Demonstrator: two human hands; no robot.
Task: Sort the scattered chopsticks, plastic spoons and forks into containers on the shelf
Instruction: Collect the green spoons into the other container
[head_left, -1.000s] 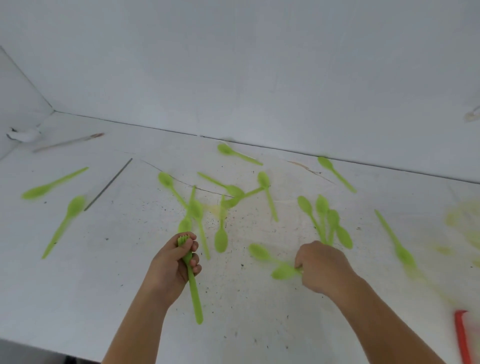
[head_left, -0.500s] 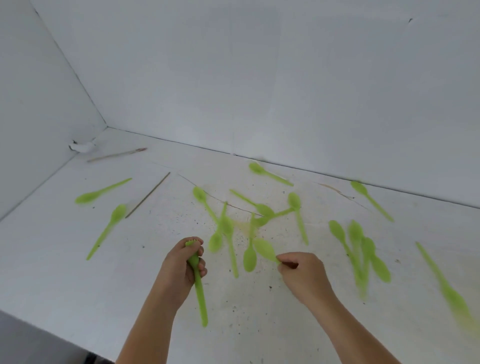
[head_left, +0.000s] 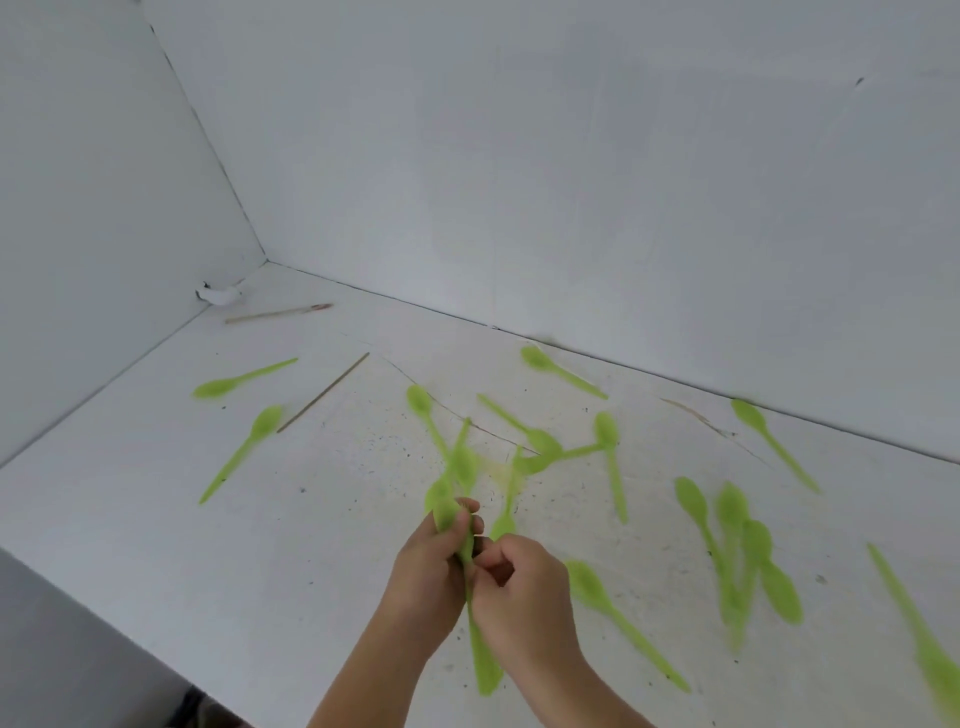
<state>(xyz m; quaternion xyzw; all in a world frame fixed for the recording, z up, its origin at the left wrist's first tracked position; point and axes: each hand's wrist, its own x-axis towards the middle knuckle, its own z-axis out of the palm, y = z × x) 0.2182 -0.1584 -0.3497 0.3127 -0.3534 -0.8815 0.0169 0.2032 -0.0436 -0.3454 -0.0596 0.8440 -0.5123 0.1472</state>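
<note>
Since half a second back our right hand (head_left: 524, 597) came over to our left hand (head_left: 434, 566); both gripped the spoons (head_left: 485, 667), bunching them for one trip.

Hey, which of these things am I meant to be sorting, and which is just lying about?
For the job:
bundle of spoons in the left hand
loose spoons on the shelf
pale chopstick
thin chopstick

Just lying about:
white scrap in the corner
</note>
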